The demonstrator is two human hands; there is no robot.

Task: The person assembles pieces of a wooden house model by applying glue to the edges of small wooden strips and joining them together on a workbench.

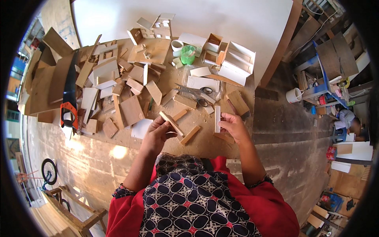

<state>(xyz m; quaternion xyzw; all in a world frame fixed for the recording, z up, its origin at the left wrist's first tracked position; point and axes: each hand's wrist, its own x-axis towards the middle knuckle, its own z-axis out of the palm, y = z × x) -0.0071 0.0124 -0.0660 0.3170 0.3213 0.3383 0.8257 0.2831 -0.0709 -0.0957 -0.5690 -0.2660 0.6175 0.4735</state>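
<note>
Pinched between thumb and fingers, a slim pale wooden strip (171, 123) slants across my left hand (158, 132). My right hand (232, 125) grips a white-faced wooden strip (217, 118), held upright near the table's front edge. Between the hands, a small wooden block (190, 135) lies on the worktable (197, 152), with another short strip (180, 115) just beyond it. A further wooden piece (224, 137) rests below my right hand. Scissors (193, 94) with black handles lie beyond both hands.
Wood offcuts (132, 108) crowd the table's left half, beside a handsaw (69, 112) with an orange handle. Toward the back stand a green plastic cup (188, 55), a tape roll (177, 45), a white compartment box (238, 63) and a small model house (161, 27). Another person (347, 119) sits far right.
</note>
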